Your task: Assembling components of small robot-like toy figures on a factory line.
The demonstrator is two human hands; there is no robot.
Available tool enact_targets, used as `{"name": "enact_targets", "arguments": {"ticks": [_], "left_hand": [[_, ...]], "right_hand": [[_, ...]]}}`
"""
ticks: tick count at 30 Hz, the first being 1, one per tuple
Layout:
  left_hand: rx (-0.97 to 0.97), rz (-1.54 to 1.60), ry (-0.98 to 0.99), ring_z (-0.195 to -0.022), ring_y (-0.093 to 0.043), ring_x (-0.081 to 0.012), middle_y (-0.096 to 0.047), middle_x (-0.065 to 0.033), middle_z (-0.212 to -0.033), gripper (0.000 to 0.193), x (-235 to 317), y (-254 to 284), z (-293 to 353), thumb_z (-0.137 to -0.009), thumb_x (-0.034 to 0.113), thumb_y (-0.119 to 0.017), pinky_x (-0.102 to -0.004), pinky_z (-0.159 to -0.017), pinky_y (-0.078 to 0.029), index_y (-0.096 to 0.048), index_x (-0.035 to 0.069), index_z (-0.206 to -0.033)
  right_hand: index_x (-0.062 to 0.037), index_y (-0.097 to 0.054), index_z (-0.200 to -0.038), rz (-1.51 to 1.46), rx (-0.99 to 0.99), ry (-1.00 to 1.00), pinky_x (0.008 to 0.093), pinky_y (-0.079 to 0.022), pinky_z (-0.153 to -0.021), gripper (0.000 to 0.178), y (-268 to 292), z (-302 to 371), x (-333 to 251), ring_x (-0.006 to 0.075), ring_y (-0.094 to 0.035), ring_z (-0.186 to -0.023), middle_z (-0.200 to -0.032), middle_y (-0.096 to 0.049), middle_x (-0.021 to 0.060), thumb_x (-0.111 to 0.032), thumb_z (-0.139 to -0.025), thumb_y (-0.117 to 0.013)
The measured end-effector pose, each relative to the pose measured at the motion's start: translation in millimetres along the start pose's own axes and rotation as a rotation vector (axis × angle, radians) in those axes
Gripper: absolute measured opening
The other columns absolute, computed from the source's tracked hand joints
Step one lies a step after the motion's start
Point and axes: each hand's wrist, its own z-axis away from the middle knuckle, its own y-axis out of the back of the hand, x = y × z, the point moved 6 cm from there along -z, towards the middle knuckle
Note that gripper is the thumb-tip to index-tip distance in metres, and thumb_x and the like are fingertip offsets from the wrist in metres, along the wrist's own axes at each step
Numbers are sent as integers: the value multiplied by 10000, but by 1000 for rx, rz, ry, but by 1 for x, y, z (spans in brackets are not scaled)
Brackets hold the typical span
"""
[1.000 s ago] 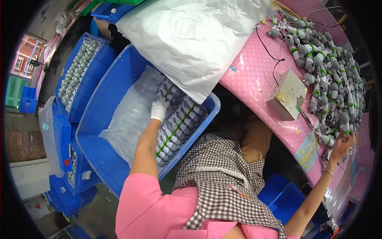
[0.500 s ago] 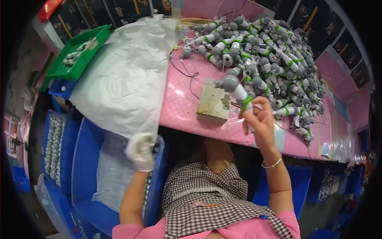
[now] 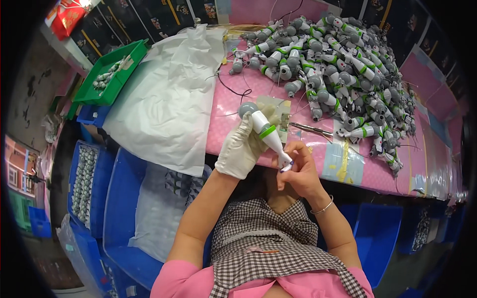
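Just over the table's front edge I hold a white device [image 3: 273,141] with a round grey head and a bright green ring, tilted with its head up and to the left. My left hand [image 3: 241,149], in a white glove, is closed round the upper part below the head. My bare right hand [image 3: 302,171] pinches the narrow white lower end between thumb and fingers. Behind the device stands a light-coloured block [image 3: 281,111], partly covered by the device and my glove. Metal forceps [image 3: 312,130] lie on the pink table cover [image 3: 229,102] to the right of the block.
A large heap of similar devices [image 3: 343,74] covers the table's right and back. White sheeting [image 3: 166,94] drapes the left side, beside a green tray [image 3: 112,74]. Blue bins [image 3: 114,218] stand below on the left, and another blue bin [image 3: 380,238] on the right.
My left hand has come up from the bin to the table and taken hold of the device. The device has moved left and down, and my right hand now pinches its lower end.
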Motion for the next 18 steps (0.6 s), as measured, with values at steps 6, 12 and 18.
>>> {"name": "enact_targets", "arguments": {"ticks": [6,12,18], "left_hand": [[38,-44,97,-880,-614,-270,-584,-151,-1115,533,-6,12,6,-935,503,-364,-393,-743,-519,-443,71,-1238],[100,-105,182,-710,-566,-216,-615,-118,-949,706,-16,31,15,-895,635,-275,-372,-628,-478,-465,45,-1233],[-21,-167,347,-753,-574,-224,-605,-168,-983,697,-31,23,34,-909,575,-347,-362,-695,-489,-428,-24,-1256]], "right_hand": [[-30,-619,-910,794,0,284,210,-490,-500,251,-11,5,-18,100,-572,-687,-992,-550,85,65,-700,-717],[-5,-679,-889,573,158,-140,194,-426,-458,112,19,3,-21,64,-559,-564,-830,-631,37,-90,-820,-657],[19,-640,-985,444,424,-47,204,-444,-437,241,47,-5,-47,83,-539,-488,-783,-647,92,-190,-924,-535]]}}
